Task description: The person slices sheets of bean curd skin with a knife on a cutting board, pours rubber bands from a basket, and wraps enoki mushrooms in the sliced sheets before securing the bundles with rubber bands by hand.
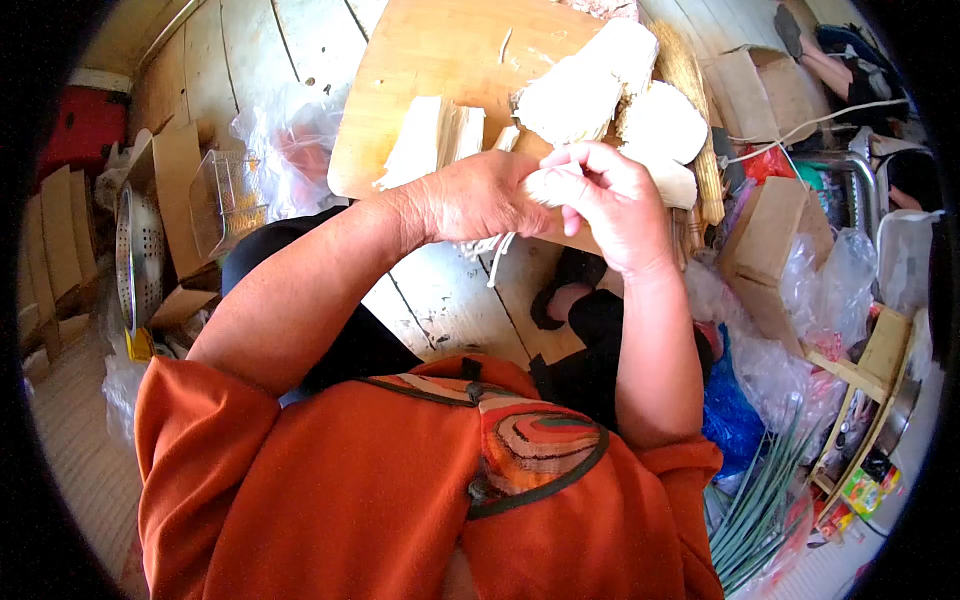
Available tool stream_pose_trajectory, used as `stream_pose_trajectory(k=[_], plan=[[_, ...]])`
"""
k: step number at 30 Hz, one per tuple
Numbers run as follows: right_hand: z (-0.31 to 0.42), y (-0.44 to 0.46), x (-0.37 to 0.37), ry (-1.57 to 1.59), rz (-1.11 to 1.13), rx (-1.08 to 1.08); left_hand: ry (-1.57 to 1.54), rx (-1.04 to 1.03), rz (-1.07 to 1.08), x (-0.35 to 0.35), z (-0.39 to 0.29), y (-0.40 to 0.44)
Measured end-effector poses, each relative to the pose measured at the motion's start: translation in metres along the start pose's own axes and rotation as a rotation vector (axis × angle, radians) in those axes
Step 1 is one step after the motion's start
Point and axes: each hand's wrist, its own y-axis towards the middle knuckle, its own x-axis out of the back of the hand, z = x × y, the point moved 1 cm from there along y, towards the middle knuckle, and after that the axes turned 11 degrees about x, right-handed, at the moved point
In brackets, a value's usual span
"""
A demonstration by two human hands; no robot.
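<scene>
Just above the near edge of a wooden board (420,60), my two hands meet. My left hand (480,195) is closed round a bundle of pale strips (490,245), whose ends hang below it. My right hand (620,205) pinches the pale upper end of the bundle beside my left fingers. Behind my left hand, flat pale layered pieces (432,138) lie on the board. Large white chunks with rough edges (580,95) lie behind my right hand, near the board's right side. A thin loose strip (505,45) rests farther back.
To the left stand a wire basket (240,195), a metal colander (140,255) and plastic bags (290,140). On the right are cardboard boxes (775,230), a blue bag (733,400) and long green stalks (765,510). Another person's leg (828,68) shows at the upper right.
</scene>
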Motion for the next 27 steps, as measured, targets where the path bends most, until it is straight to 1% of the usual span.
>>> stream_pose_trajectory(k=[1, 2, 5, 6, 7, 8, 9, 11, 12, 13, 15, 16, 17, 19, 20, 22, 23, 25, 27], plan=[[0.001, 0.001, 0.002, 0.000, -0.001, -0.002, 0.132, 0.003, -0.169, 0.000, 0.000, 0.000], [0.001, 0.002, 0.004, 0.000, -0.005, 0.015, 0.130, 0.004, -0.166, 0.000, 0.001, 0.001], [0.001, 0.006, 0.008, 0.012, 0.039, 0.018, 0.083, 0.070, -0.049, 0.003, 0.002, 0.005], [0.001, 0.008, 0.009, 0.087, -0.025, -0.025, 0.082, 0.070, -0.049, 0.003, 0.002, 0.005], [0.003, 0.008, 0.010, 0.162, -0.088, -0.068, -0.032, 0.070, -0.064, 0.004, 0.000, 0.004], [0.012, 0.008, 0.014, 0.164, -0.193, -0.053, -0.147, 0.070, -0.079, 0.005, 0.000, 0.003], [0.014, 0.007, 0.023, 0.187, -0.270, -0.004, -0.149, 0.070, -0.079, 0.007, 0.001, 0.004], [0.006, 0.009, 0.047, 0.110, -0.354, 0.043, -0.330, -0.066, -0.194, 0.016, 0.003, 0.006], [0.002, 0.009, 0.055, -0.015, -0.358, -0.021, -0.342, -0.090, -0.302, 0.020, 0.004, 0.008], [-0.006, 0.008, 0.057, -0.019, -0.356, -0.021, -0.413, -0.029, -0.330, 0.022, -0.001, 0.006], [-0.025, 0.005, 0.061, -0.393, -0.309, -0.103, -0.482, -0.058, -0.358, 0.028, -0.005, 0.002], [-0.030, 0.004, 0.060, -0.559, -0.271, -0.106, -0.486, -0.060, -0.359, 0.031, -0.006, 0.000], [-0.048, 0.003, 0.065, -0.609, -0.233, -0.114, -0.495, -0.058, -0.347, 0.035, -0.007, -0.001], [-0.061, 0.000, 0.065, -0.775, -0.182, -0.120, -0.507, -0.055, -0.333, 0.036, -0.006, 0.000], [-0.067, -0.002, 0.065, -0.777, -0.180, -0.122, -0.524, -0.052, -0.355, 0.035, -0.006, 0.001], [-0.072, -0.004, 0.061, -0.959, -0.099, -0.149, -0.542, -0.049, -0.378, 0.035, -0.005, 0.002], [-0.073, -0.005, 0.060, -0.961, -0.098, -0.149, -0.551, -0.035, -0.369, 0.036, -0.003, 0.003], [-0.067, -0.006, 0.050, -1.161, -0.034, -0.164, -0.563, -0.024, -0.361, 0.035, -0.002, 0.004], [-0.065, -0.006, 0.047, -1.198, -0.014, -0.203, -0.464, 0.029, -0.449, 0.033, -0.002, 0.005]])
